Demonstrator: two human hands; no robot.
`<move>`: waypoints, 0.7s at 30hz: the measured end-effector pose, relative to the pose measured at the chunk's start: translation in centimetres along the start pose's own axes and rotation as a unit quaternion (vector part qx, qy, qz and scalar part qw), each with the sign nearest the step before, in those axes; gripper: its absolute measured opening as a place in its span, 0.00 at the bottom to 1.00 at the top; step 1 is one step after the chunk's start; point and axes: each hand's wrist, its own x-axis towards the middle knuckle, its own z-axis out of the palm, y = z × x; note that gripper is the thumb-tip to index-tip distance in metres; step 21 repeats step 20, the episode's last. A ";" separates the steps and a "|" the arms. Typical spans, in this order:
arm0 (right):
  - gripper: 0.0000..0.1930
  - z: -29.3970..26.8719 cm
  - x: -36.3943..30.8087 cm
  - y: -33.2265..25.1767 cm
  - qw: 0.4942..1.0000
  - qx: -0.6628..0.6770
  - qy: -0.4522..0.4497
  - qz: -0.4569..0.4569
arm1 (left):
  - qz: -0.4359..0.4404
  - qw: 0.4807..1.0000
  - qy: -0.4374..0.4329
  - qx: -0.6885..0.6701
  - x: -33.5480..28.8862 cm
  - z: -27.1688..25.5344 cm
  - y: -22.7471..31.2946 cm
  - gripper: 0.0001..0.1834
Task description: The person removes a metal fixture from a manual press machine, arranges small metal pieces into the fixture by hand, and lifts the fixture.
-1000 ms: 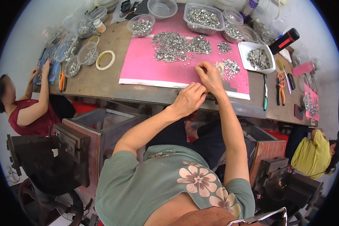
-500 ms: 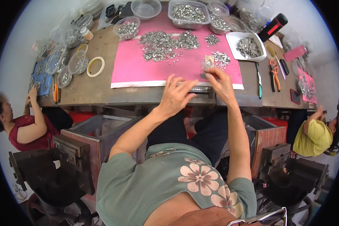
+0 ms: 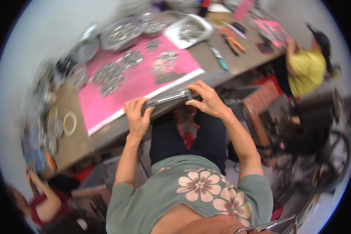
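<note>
My left hand [image 3: 137, 120] and my right hand [image 3: 209, 100] grip opposite ends of a long dark metal bar [image 3: 167, 98], held slightly tilted over the table's front edge. Along its top runs a row of shiny silver pieces, too blurred to tell apart. Beyond it a pink mat [image 3: 95, 111] with a white front edge covers the table. On the mat lie a wide heap of small silver metal pieces [image 3: 107, 78] and a smaller pile [image 3: 169, 57]. Beside the smaller pile sits a beige, bristly-looking thing [image 3: 158, 69] that I cannot make out.
A white tray [image 3: 171, 39] and a clear tub [image 3: 105, 43] hold more metal pieces. At right are a teal-handled tool [image 3: 222, 63] and orange-handled pliers [image 3: 238, 44]. A tape roll [image 3: 70, 123] lies left. Co-workers sit on both sides, one in yellow [image 3: 306, 72].
My view has turned, tilting the table. The metal bar has risen from the table edge, with both hands now round its ends. My right hand has left the beige thing by the small pile.
</note>
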 end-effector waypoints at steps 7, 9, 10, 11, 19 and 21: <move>0.23 -12.5 -13.0 -3.5 0.961 -0.139 0.197 0.133 | 0.105 0.926 -0.169 -0.322 7.0 12.4 11.9 0.15; 0.22 -15.1 -18.4 -4.9 0.925 -0.192 0.260 0.201 | 0.075 0.877 -0.314 -0.357 7.9 16.9 17.1 0.18; 0.22 -15.8 -20.9 -5.2 0.905 -0.207 0.286 0.237 | 0.077 0.855 -0.352 -0.373 8.0 19.9 19.1 0.21; 0.21 -16.4 -23.2 -5.3 0.884 -0.212 0.325 0.259 | 0.068 0.817 -0.390 -0.419 7.8 22.9 21.3 0.22; 0.22 -17.2 -27.7 -2.0 0.775 -0.227 0.427 0.406 | -0.007 0.712 -0.466 -0.525 5.3 39.0 32.4 0.17; 0.23 -16.9 -27.4 -1.3 0.775 -0.185 0.419 0.436 | 0.027 0.722 -0.460 -0.516 5.3 40.4 32.8 0.18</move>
